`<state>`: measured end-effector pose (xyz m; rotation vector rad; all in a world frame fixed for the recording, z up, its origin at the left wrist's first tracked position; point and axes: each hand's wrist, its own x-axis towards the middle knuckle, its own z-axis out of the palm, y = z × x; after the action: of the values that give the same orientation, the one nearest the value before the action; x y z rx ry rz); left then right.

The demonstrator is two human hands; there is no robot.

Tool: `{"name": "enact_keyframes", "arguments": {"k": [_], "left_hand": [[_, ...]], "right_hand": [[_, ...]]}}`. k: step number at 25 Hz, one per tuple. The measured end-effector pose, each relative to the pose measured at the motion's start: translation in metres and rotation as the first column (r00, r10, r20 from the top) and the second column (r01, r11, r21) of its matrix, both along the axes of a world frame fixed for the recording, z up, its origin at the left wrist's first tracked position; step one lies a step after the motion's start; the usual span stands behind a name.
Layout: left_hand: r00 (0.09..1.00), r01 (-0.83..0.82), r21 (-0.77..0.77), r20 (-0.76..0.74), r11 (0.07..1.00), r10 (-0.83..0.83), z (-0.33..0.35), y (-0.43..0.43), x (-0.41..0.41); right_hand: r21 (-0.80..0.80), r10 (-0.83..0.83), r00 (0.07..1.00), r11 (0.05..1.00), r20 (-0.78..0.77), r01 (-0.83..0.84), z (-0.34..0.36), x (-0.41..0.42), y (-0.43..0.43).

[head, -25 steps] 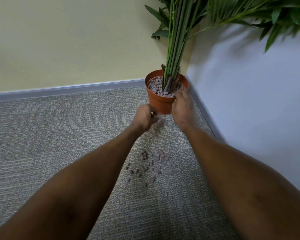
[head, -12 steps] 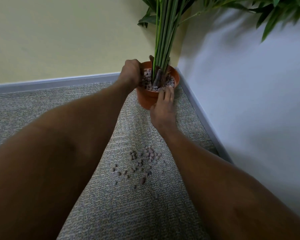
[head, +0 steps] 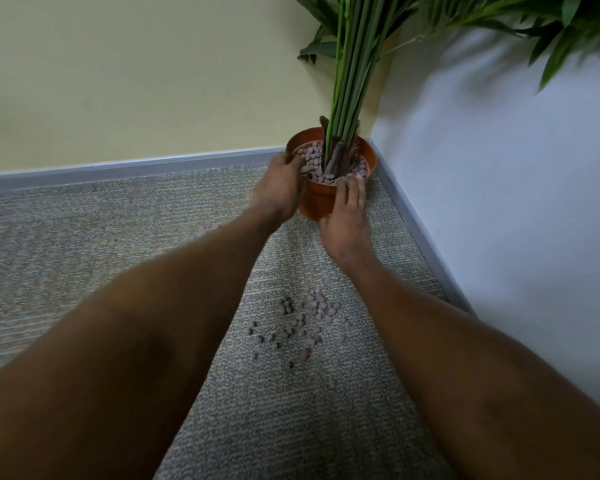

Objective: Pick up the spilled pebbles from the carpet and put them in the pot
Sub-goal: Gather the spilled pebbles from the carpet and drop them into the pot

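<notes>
An orange plastic pot (head: 370, 152) stands in the room's corner, holding green plant stems (head: 345, 91) and a layer of grey-pink pebbles (head: 313, 157). My left hand (head: 279, 190) is at the pot's left rim, its fingers curled down onto the pebbles inside; what it holds is hidden. My right hand (head: 345, 220) lies against the pot's front wall with its fingertips over the rim. Several spilled pebbles (head: 312, 308) lie scattered on the grey carpet (head: 84, 254) between my forearms, nearer to me than the pot.
A yellow wall (head: 136, 81) with a grey skirting board runs behind the pot, and a pale wall (head: 516, 202) closes the right side. Leaves (head: 568, 29) hang over the top right. Carpet stretches away to the left.
My left hand rose from the carpet to the pot, went over its pebbles, and now sits at the left rim. My right hand stayed on the pot's front.
</notes>
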<state>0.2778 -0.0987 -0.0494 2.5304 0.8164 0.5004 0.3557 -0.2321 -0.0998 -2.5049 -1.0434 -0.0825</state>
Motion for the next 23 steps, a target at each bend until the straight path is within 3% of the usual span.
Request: {"name": "enact_keyframes", "arguments": {"k": [8,11,13,15,18,23], "left_hand": [[0.955,0.093,0.079,-0.289,0.992,-0.067,-0.035,-0.037,-0.062],[0.910,0.152,0.011,-0.391,0.988,-0.136,-0.047,-0.051,-0.074],[0.883,0.144,-0.074,-0.441,0.987,-0.162,-0.052,-0.058,-0.080],[0.857,0.113,-0.116,-0.491,0.987,-0.156,-0.055,-0.063,-0.085],[0.832,0.078,-0.142,-0.536,0.987,-0.143,-0.055,-0.070,-0.092],[0.783,0.078,-0.216,-0.591,0.973,-0.193,-0.054,-0.078,-0.102]], "right_hand": [[-0.158,0.190,0.972,0.973,0.135,-0.168,0.003,-0.010,-0.033],[-0.185,0.290,0.953,0.935,-0.085,-0.301,0.001,-0.021,-0.044],[-0.286,0.344,0.882,0.853,-0.321,-0.437,0.004,-0.025,-0.050],[-0.392,0.352,0.825,0.752,-0.443,-0.531,0.006,-0.031,-0.057],[-0.495,0.347,0.834,0.681,-0.429,-0.539,0.001,-0.046,-0.071],[-0.433,0.330,0.856,0.755,-0.399,-0.493,-0.011,-0.069,-0.075]]}}
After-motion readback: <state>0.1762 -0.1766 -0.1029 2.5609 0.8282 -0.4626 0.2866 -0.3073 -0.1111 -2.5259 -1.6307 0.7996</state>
